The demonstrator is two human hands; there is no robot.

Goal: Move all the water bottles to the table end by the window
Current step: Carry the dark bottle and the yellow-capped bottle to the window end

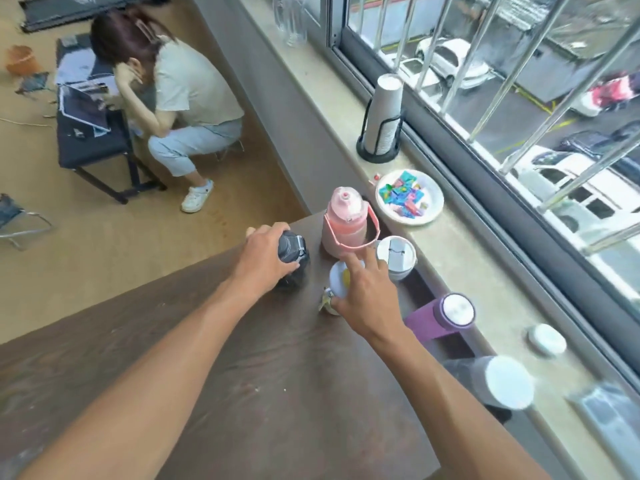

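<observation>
Several bottles stand at the window end of the dark brown table. My left hand grips the black bottle by its cap. Over a white-lidded bottle, my right hand rests on top with fingers spread and thumb against its side. Behind these stands a pink bottle with a carry handle. A white lidded tumbler is to its right. A purple bottle and a dark bottle with a white lid stand along the table's right edge.
On the window sill are a cup holder with paper cups, a plate of coloured wrappers, a small white disc and clear jars. A person crouches on the floor at the far left beside a low black table.
</observation>
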